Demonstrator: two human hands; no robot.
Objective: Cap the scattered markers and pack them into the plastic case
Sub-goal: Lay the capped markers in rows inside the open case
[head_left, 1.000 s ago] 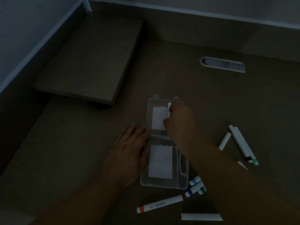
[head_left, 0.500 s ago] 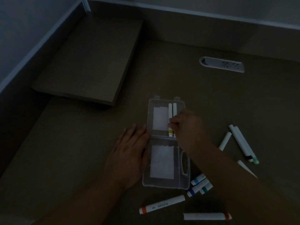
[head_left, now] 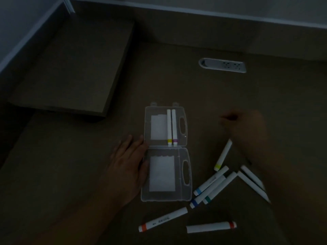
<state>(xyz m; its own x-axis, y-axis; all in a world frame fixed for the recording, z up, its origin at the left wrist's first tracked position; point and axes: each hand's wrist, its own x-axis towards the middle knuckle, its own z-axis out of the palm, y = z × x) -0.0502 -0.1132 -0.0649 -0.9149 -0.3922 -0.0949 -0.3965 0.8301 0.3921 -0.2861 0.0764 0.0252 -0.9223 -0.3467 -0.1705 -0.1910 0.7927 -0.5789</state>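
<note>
Inside the open clear case [head_left: 166, 152] lie two white markers [head_left: 171, 128]; left hand [head_left: 130, 161] flat at its nine o'clock, right hand [head_left: 247, 128] blurred, grip unclear, on a dim brown desk [head_left: 230, 96].

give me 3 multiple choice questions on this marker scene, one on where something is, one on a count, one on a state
1. Where do the packed markers lie in the plastic case?
A. far half, beside its handle slot
B. near half
C. under the case

2. How many markers are in the case?
A. none
B. two
C. five

3. What is the left hand doing?
A. lifting a marker
B. resting flat against the open case
C. closing the lid

Answers:
1 A: the yellow-banded marker and the purple-banded marker lie side by side in the far half.
2 B: only those two are inside.
3 B: its fingers lie straight against the case's left edge.
</note>
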